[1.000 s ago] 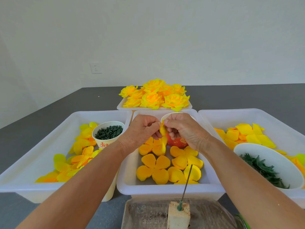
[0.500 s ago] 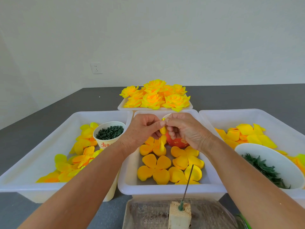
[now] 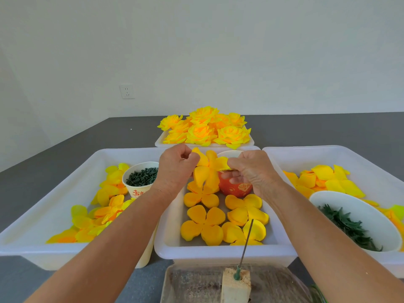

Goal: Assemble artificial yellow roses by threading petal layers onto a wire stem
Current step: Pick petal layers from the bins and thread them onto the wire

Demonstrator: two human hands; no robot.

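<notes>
Finished roses (image 3: pixel 205 131) fill the far tray; both hands, left hand (image 3: pixel 177 169) and right hand (image 3: pixel 251 171), pinch one petal layer (image 3: pixel 207 169), the wire stem (image 3: pixel 246 246) bare.

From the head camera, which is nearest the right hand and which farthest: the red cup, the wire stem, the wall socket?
From the right hand:
1. Red cup, right under its fingers, in the middle tray.
2. Wire stem, upright in the block at the near edge.
3. Wall socket, far off on the back wall, to the left.
</notes>
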